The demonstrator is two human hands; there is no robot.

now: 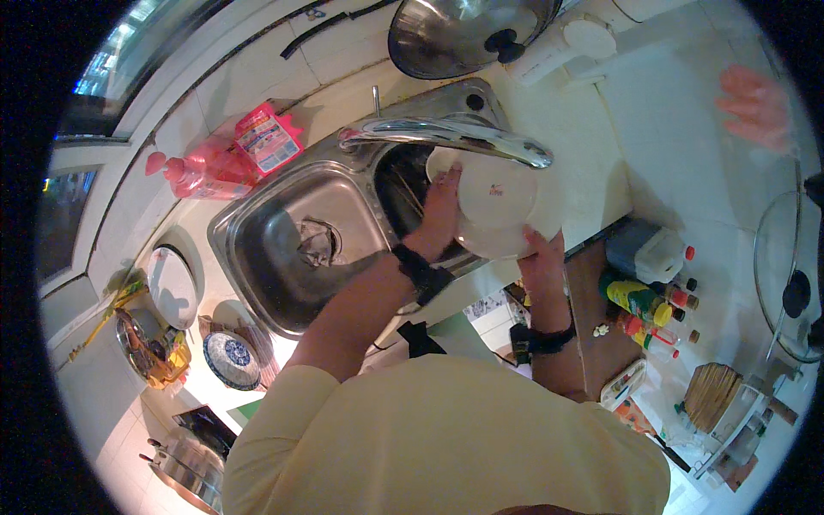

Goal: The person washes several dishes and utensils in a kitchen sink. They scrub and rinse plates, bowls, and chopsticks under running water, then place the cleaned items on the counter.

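Observation:
A white ceramic dish point(499, 222) is held over the right sink basin point(400, 187), its underside with a small printed mark turned up towards me. My left hand point(443, 209) grips its left edge, and my right hand point(542, 254) has its lower right edge. Part of another white rim point(439, 158) shows behind my left fingers; whether it is a separate dish I cannot tell. Above the dish reaches the chrome faucet point(450, 136); no water stream can be made out. The left steel basin point(283, 232) has a crumpled greyish thing point(317, 242) at its drain.
Behind the sink stand a pink pump bottle point(209, 175) and a pink pouch point(269, 140). A large metal lid point(460, 32) leans at the back. White plate point(172, 288) and blue-patterned bowl point(233, 360) are at left. Several bottles point(634, 299) stand at right; a pink glove point(754, 106) hangs beyond.

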